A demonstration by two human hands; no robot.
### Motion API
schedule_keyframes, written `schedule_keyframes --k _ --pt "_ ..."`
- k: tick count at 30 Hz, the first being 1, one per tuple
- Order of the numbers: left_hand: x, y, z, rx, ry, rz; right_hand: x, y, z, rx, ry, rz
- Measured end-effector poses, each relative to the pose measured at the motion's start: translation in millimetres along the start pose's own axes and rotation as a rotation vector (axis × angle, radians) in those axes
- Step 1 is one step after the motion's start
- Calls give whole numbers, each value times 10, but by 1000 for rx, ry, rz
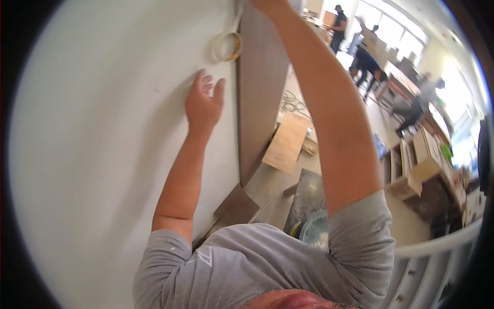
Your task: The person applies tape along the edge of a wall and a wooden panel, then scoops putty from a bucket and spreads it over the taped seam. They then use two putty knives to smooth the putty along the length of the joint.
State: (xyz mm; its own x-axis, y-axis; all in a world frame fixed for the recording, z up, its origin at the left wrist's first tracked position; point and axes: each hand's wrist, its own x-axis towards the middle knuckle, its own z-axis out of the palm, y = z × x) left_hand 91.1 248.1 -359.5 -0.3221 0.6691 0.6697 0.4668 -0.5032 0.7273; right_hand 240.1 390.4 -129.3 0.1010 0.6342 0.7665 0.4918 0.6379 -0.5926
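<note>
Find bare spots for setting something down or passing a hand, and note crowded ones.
Bare: the white wall left of the left hand and below the tape roll; the floor strip between the brown panel and the plywood sheet. Crowded: around the bucket and the boxes right of the right arm.

Left grip (204,105) splayed flat, right arm (329,118) raised high, right grip (265,4) cropped

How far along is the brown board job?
Done: the brown board stands upright against the white wall. In hand: the left hand presses flat on the wall, the right hand is at the board's top, and a tape roll dangles beside it. Probably left: tearing off that tape.
</note>
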Motion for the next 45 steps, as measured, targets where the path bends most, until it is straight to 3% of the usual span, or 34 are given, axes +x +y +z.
schedule_keyframes --k 2,3,9,12,15,18,25,28,31,37,45 --pt "80 27 129 73 68 24 366 177 162 445 -117 98" --pt "100 73 165 25 65 5 219 -97 -84 222 -143 59" --pt "217 190 333 -106 40 -49 130 -131 -174 189 -99 -140" --pt "319 281 457 -202 78 -61 290 3 -189 -307 71 -353" --pt "355 391 503 -146 102 -32 525 306 -226 -726 20 -881" --pt "452 472 499 -169 57 13 176 -305 -233 -310 -116 -36" --pt "413 503 254 -517 36 46 204 -301 -250 -365 -123 -27" --pt "415 515 69 -438 121 200 230 -319 -255 -400 -144 -16" --pt "315 626 -276 -209 83 394 220 -357 -284 -407 -164 12" --pt "127 664 -482 -53 32 371 217 -464 -310 -417 -176 69" --pt "-33 203 -71 128 -39 275 282 -424 -332 -366 -158 48"
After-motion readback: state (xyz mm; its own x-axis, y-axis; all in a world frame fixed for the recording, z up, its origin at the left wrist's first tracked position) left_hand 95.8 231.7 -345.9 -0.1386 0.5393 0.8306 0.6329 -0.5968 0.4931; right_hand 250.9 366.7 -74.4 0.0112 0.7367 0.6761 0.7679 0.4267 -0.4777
